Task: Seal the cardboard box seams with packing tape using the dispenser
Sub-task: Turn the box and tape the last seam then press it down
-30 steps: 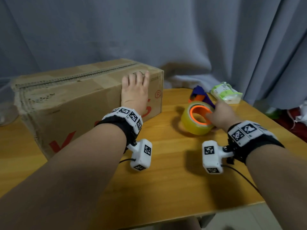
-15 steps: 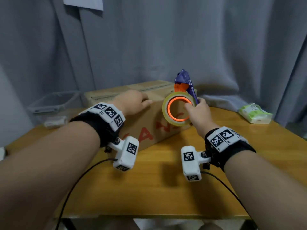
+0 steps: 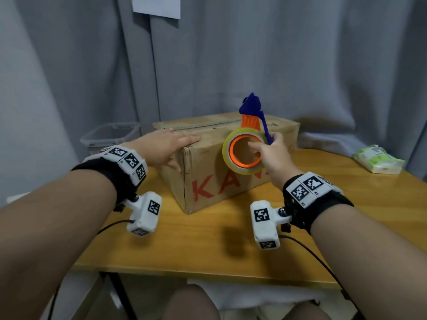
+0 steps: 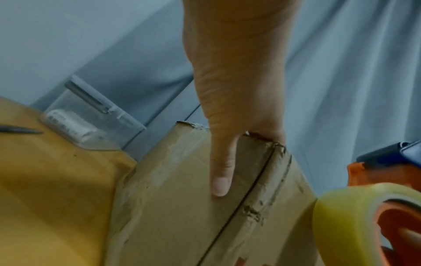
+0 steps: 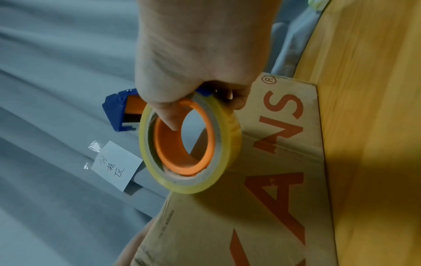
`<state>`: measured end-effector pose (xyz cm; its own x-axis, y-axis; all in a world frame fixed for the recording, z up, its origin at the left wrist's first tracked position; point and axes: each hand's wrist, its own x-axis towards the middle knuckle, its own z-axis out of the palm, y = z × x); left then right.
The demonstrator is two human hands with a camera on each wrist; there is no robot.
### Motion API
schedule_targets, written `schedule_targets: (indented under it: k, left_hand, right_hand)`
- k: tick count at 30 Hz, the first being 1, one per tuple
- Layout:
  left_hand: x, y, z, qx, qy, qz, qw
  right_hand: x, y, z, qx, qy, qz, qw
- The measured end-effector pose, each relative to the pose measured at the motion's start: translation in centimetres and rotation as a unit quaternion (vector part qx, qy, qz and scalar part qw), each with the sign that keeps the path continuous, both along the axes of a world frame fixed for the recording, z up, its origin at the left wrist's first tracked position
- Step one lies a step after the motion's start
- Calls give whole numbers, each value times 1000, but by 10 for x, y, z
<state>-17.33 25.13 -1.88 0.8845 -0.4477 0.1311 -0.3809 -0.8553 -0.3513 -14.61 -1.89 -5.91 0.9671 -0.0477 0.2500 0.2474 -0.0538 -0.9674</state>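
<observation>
- My left hand (image 3: 165, 146) lies flat on the top near corner of the cardboard box (image 3: 208, 181), fingers straight, thumb hanging down the end face; left of centre in the head view.
- In the left wrist view the thumb (image 4: 219, 172) lies beside the dark end seam (image 4: 241, 203), not on it.
- My right hand (image 3: 272, 155) grips the tape dispenser (image 3: 250, 116): thumb hooked inside the orange core (image 3: 233, 155), fingers wrapped round the blue frame.
- Tape roll (image 3: 245, 154) held in the air in front of the box's long printed face, centre of the head view. Cannot tell whether it touches the cardboard.
- Box sits on the table (image 3: 208, 245), red lettering toward me, top seam (image 3: 203, 127) running away to the upper right.
- Clear plastic container (image 3: 111, 135) at the table's left, behind my left wrist.
- Green packet (image 3: 379, 160) at the right edge of the table.
- White paper note (image 3: 157, 6) on the grey curtain (image 3: 300, 65), top of frame.
</observation>
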Motion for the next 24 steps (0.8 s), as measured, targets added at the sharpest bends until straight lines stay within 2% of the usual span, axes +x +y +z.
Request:
schedule_targets:
  k: [4, 7, 11, 13, 17, 20, 21, 24]
  left_hand:
    - [2, -17, -4, -20, -19, -14, 1000]
    - [-2, -42, -7, -41, -57, -36, 997]
    - [-8, -102, -17, -44, -107, -25, 993]
    - [-9, -148, -26, -62, -119, -11, 991]
    - [-6, -214, -33, -101, -146, -21, 984]
    - [4, -186, -24, -138, -126, -42, 982]
    - [9, -164, -21, -143, -115, -21, 983]
    - [14, -101, -16, -169, -57, 121, 976]
  right_hand:
    - [-1, -8, 14, -42, -55, -24, 997]
    - [-1, -25, 27, -120, -115, -51, 985]
    - [-5, -51, 43, -256, -177, -184, 932]
    - [-8, -62, 52, -261, -198, -233, 916]
    - [-14, -81, 59, -216, -207, -263, 917]
    - [-17, -86, 59, -227, -206, -267, 914]
    - [-17, -84, 58, -227, -207, -268, 913]
    - [-17, -72, 55, -207, -221, -269, 914]
